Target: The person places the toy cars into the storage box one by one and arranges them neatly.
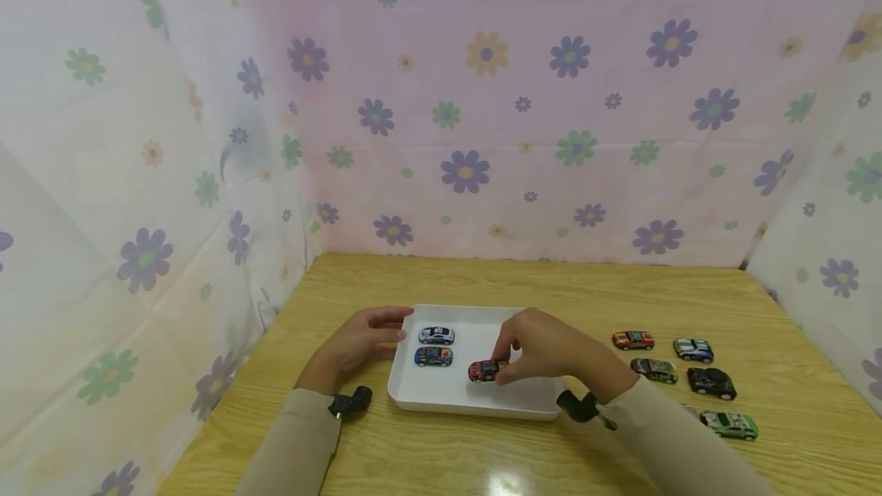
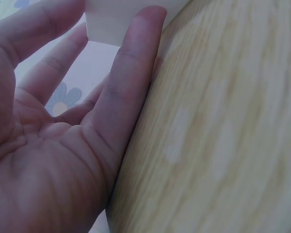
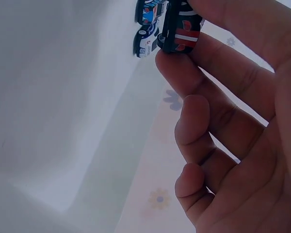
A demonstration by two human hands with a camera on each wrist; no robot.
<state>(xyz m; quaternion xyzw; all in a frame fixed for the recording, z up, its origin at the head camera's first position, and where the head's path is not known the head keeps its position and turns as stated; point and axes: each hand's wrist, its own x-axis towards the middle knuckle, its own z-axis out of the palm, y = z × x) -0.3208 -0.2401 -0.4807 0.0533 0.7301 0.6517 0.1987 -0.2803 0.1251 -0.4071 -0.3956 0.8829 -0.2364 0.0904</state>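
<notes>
A pale pink fabric backdrop [image 1: 413, 37] printed with purple, green and yellow flowers forms the rear wall. White floral fabric panels [image 1: 55, 174] flank the light-brown wood-grain surface [image 1: 524, 280]. A white light reflection [image 1: 503, 484] marks the surface's near portion.

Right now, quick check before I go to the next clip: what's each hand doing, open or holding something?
Left hand: open, at the white tray's left edge.
Right hand: closed, pinching a red-and-black toy car.
</notes>
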